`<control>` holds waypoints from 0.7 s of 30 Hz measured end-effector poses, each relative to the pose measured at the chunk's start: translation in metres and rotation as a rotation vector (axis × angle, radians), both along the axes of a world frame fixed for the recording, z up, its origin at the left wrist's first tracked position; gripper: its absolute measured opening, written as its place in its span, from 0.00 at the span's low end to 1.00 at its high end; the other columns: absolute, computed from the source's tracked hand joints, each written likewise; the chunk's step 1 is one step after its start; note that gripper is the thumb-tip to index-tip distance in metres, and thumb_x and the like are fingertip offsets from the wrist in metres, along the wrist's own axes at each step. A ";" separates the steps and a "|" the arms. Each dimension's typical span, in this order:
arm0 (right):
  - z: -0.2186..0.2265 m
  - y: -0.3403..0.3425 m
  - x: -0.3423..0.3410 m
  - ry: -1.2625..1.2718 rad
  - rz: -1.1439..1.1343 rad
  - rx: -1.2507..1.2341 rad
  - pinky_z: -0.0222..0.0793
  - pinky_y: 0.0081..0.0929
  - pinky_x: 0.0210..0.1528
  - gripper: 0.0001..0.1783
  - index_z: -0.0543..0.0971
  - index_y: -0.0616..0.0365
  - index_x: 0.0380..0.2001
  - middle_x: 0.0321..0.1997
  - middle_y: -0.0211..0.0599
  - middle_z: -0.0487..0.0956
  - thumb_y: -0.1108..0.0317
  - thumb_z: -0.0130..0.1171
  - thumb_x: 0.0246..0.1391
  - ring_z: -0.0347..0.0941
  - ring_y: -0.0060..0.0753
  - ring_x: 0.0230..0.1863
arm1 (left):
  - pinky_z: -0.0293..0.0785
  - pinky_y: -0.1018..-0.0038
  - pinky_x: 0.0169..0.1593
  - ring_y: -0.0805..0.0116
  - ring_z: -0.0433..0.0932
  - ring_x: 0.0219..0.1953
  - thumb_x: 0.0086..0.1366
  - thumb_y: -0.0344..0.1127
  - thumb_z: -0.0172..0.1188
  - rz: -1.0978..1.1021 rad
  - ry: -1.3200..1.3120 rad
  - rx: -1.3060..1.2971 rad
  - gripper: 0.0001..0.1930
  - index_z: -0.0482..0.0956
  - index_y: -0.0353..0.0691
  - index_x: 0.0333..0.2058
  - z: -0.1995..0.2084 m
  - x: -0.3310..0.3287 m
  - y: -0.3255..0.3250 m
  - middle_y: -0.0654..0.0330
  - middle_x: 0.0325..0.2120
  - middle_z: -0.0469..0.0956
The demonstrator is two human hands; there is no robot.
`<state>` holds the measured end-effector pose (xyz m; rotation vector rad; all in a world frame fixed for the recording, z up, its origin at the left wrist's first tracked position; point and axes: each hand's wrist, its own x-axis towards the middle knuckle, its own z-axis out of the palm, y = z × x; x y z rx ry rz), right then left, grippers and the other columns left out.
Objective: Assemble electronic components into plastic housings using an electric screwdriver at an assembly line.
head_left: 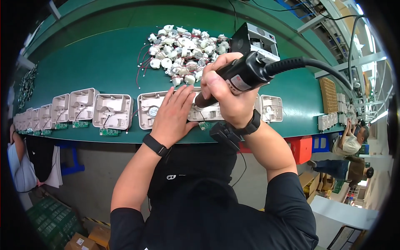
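Note:
My right hand (228, 98) is wrapped round a black corded electric screwdriver (243, 75). The screwdriver tilts down to the left, its lower end over an open white plastic housing (213, 114). Its tip and whatever it meets are too hard to make out. Fingers stretched out, my left hand (173, 114) lies across that housing and the left-hand one beside it (143, 98), which has a round metal part (152, 111) inside. A small green circuit board (204, 126) sits at the near edge of the housing under the screwdriver.
Beyond my hands is a heap of white motor-like parts (183, 54) with red and black wires. A dark boxy device (256, 41) stands right of it. Open housings (112, 110) with circuit boards line the bench's left; another housing (271, 109) is at right. People (350, 139) are farther right.

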<state>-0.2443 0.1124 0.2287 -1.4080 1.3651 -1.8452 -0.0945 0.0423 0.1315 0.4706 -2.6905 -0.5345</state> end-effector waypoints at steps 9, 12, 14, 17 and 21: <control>-0.017 -0.012 0.005 0.089 -0.018 0.004 0.73 0.26 0.30 0.13 0.69 0.63 0.42 0.28 0.42 0.78 0.80 0.58 0.54 0.73 0.25 0.24 | 0.52 0.58 0.74 0.58 0.61 0.68 0.47 0.42 0.77 0.006 -0.005 0.023 0.43 0.66 0.37 0.60 0.001 0.003 -0.001 0.55 0.63 0.64; -0.021 -0.014 0.004 0.039 -0.016 -0.002 0.73 0.25 0.30 0.13 0.69 0.63 0.42 0.28 0.41 0.78 0.80 0.58 0.55 0.73 0.25 0.24 | 0.52 0.58 0.74 0.58 0.62 0.68 0.47 0.41 0.77 0.007 -0.004 0.032 0.42 0.66 0.36 0.60 0.002 0.002 0.000 0.54 0.62 0.65; -0.022 -0.014 0.003 0.016 -0.024 -0.011 0.73 0.25 0.30 0.13 0.69 0.62 0.42 0.28 0.41 0.78 0.80 0.59 0.55 0.73 0.25 0.24 | 0.53 0.58 0.74 0.57 0.62 0.67 0.47 0.40 0.77 0.009 0.009 0.029 0.42 0.67 0.36 0.59 0.003 0.001 -0.001 0.54 0.62 0.65; -0.022 -0.007 0.003 -0.004 -0.057 0.014 0.73 0.24 0.30 0.11 0.69 0.62 0.40 0.29 0.39 0.78 0.80 0.59 0.55 0.74 0.24 0.24 | 0.54 0.57 0.73 0.56 0.63 0.67 0.46 0.39 0.77 -0.016 0.009 0.056 0.42 0.67 0.36 0.59 0.002 -0.004 -0.001 0.53 0.62 0.65; -0.033 -0.012 -0.006 0.203 -0.111 0.033 0.73 0.24 0.29 0.08 0.70 0.63 0.38 0.29 0.39 0.78 0.79 0.58 0.56 0.73 0.24 0.24 | 0.55 0.56 0.73 0.54 0.64 0.66 0.45 0.37 0.77 -0.020 0.031 0.051 0.43 0.67 0.36 0.59 0.002 -0.003 -0.001 0.52 0.62 0.65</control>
